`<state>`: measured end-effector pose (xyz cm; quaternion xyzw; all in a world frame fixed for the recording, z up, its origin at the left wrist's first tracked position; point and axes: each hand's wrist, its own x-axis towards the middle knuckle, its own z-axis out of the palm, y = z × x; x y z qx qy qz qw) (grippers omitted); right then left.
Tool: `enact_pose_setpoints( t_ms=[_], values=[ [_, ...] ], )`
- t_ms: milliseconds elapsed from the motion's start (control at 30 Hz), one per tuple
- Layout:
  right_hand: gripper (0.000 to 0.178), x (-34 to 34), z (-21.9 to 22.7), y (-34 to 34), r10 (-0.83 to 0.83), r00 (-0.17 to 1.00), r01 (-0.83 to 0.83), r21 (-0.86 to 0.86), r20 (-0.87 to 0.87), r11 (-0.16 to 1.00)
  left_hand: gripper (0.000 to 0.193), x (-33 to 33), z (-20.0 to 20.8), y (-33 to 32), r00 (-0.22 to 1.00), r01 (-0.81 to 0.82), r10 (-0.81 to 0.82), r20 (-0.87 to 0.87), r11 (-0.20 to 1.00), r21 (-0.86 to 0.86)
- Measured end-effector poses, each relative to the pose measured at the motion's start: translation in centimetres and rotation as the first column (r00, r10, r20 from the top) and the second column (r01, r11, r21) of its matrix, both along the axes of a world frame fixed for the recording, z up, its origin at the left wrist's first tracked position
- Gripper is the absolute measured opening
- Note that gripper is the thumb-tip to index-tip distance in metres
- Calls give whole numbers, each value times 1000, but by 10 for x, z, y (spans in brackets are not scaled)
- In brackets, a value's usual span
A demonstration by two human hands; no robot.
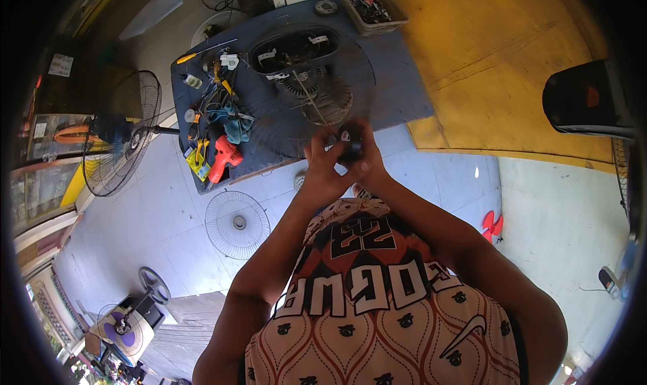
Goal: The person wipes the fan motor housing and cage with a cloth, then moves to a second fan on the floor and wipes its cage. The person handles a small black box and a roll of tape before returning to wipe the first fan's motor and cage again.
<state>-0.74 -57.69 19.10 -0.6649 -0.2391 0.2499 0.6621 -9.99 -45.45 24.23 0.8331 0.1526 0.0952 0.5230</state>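
Observation:
Above the near edge of the dark work table (269, 139), both my hands are together around a black roll of tape (350, 143). My right hand (372, 157) is closed round its right side, thumb in front. My left hand (325, 169) is closed with its fingers against the roll's left side. A thin pale cord (311, 99) runs from the fan motor (300, 86) down to my left fingers; its end is hidden there. Behind the motor lies an open oval fan housing (294, 53) with white brackets inside.
Left on the table are a red power tool (224, 158), a blue cloth (237, 127), pliers and a yellow screwdriver (187, 58). A bin of small parts (373, 11) stands at the back. A standing fan (122, 132) is at the left; a fan grille (236, 225) lies on the floor.

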Motion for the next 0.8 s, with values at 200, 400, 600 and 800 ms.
enact_pose_setpoints(
  t_ms=[200,400,600,800],
  values=[
    [53,20,-15,3,270,960,-271,-490,-76,828,60,-46,-36,27,991,-85,26,-134,888,-453],
    [44,30,-14,2,322,855,-460,-308,-407,833,69,-58,-82,24,902,-307,47,-429,768,-562],
    [41,21,-14,11,74,838,-291,-328,-541,899,71,-31,-95,18,877,-318,23,-481,778,-542],
    [29,12,-14,10,-41,898,-171,-432,-438,885,60,-24,-94,21,928,-188,4,-371,867,-462]
  ],
)
